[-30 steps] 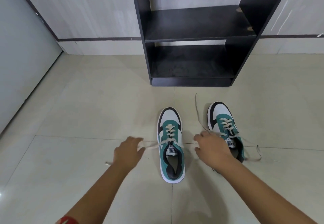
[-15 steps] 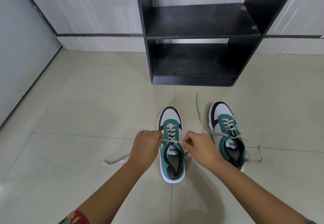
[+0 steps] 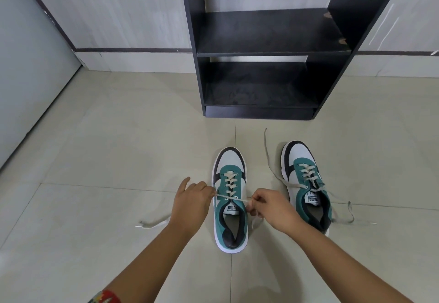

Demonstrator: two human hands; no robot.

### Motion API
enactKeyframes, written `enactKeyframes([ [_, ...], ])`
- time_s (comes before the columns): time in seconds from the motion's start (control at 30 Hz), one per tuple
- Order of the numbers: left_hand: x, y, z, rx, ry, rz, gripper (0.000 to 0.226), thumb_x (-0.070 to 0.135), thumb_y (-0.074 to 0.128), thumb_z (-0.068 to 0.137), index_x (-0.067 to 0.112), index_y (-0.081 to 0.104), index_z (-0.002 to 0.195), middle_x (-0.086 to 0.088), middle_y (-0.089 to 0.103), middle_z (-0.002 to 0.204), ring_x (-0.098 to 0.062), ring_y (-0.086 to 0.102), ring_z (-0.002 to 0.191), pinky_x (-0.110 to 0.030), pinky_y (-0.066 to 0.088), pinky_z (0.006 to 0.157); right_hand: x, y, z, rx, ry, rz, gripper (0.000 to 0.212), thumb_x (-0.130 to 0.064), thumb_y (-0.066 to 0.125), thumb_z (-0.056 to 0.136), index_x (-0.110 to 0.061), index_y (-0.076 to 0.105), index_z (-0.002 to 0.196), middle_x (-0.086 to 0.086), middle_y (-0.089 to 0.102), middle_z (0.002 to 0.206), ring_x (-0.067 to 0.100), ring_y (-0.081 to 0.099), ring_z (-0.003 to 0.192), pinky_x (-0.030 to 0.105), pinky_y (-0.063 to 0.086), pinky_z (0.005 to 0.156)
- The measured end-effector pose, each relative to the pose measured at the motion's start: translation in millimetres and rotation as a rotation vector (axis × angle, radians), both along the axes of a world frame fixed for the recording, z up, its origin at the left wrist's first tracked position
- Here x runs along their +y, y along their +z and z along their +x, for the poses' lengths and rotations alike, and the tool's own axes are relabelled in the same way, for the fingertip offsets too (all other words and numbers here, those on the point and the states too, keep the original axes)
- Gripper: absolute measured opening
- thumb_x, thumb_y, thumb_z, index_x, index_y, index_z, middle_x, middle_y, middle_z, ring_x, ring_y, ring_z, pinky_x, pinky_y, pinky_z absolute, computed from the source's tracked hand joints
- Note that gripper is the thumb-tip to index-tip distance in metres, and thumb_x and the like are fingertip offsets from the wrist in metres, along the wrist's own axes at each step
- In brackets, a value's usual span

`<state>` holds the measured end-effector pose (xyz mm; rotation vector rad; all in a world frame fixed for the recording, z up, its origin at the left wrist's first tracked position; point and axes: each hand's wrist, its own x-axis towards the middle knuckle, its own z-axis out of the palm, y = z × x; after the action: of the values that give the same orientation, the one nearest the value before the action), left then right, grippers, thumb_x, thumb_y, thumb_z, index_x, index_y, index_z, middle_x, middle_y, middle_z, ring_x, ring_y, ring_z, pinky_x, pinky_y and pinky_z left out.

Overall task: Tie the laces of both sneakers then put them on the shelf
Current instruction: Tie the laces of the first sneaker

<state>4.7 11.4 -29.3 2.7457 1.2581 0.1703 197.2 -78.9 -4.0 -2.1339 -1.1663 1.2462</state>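
Head-worn wide-angle view, looking forward and steeply down at a tiled floor.

The single camera sits above and behind the person's forearms, which enter from the bottom edge; the left hand (image 3: 193, 204) and right hand (image 3: 273, 210) lie near frame centre, close to the lens. It faces a black shelf unit (image 3: 266, 51) at the top of the frame, farther off against the wall. Straight edges bow outward toward the frame borders. No second view is given, so no overlap applies.
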Motion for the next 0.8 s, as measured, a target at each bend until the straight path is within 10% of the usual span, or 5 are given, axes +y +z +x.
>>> enactKeyframes([
  [0.3, 0, -2, 1, 0.037, 0.041, -0.113, 0.019, 0.021, 0.049, 0.094, 0.027, 0.067, 0.096, 0.009, 0.069, 0.087, -0.012, 0.065, 0.081, -0.042, 0.028, 0.114, -1, -8, -1, 0.085, -0.052, 0.018, 0.019, -0.010, 0.056, 0.088, -0.015, 0.060, 0.071, 0.001, 0.071, 0.070, 0.018, 0.064, 0.067, 0.046, 0.054, 0.083],
  [0.57, 0, 17, 0, -0.083, 0.153, -0.471, 0.033, 0.029, 0.024, 0.100, 0.019, 0.049, 0.082, 0.003, 0.059, 0.084, -0.014, 0.057, 0.090, -0.044, 0.004, 0.115, -13, 10, 4, 0.079, 0.064, 0.033, 0.019, -0.024, 0.056, 0.091, -0.011, 0.067, 0.081, -0.010, 0.051, 0.055, -0.002, 0.047, 0.042, 0.016, 0.032, 0.048],
  [0.8, -2, 47, 13, -0.694, 0.313, -1.025, 0.041, 0.022, 0.029, 0.101, 0.015, 0.068, 0.091, -0.001, 0.060, 0.086, -0.010, 0.063, 0.069, -0.026, 0.037, 0.077, -1, 30, -3, 0.526, -0.107, 0.218, 0.025, -0.017, 0.047, 0.097, 0.000, 0.065, 0.094, -0.014, 0.069, 0.095, -0.016, 0.061, 0.079, 0.004, 0.043, 0.074],
])
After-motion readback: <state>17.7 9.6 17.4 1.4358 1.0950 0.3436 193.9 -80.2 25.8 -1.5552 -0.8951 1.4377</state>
